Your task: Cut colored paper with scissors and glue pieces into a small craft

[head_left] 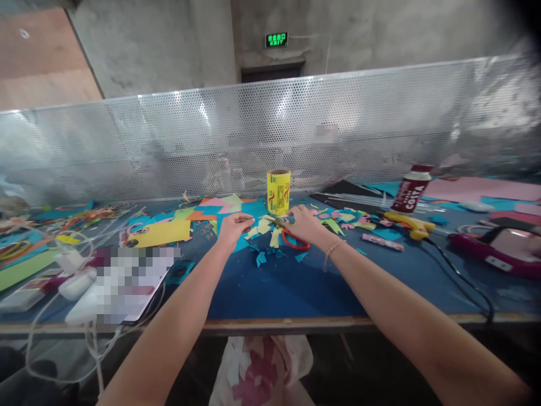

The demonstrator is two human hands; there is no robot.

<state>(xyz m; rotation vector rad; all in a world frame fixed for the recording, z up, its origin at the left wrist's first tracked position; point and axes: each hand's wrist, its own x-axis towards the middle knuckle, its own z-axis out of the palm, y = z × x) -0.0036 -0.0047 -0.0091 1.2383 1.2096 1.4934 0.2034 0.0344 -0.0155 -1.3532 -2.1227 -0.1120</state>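
My left hand is closed in a pinch just above the paper scraps, left of the yellow roll. Whatever its fingertips hold, if anything, is too small to name. My right hand reaches in from the other side with its fingers bent together, and I cannot make out what is in them. A red-handled pair of scissors shows beside and partly under that hand, its blades hard to see. Between the hands lie pale yellow paper scraps and blue ones. Behind them stands a yellow labelled roll, upright.
At right are a yellow glue gun with a black cord, a maroon-labelled bottle, a pink-patterned stick and a purple object. Yellow paper, chargers and cables lie left. A perforated metal screen borders the table's back.
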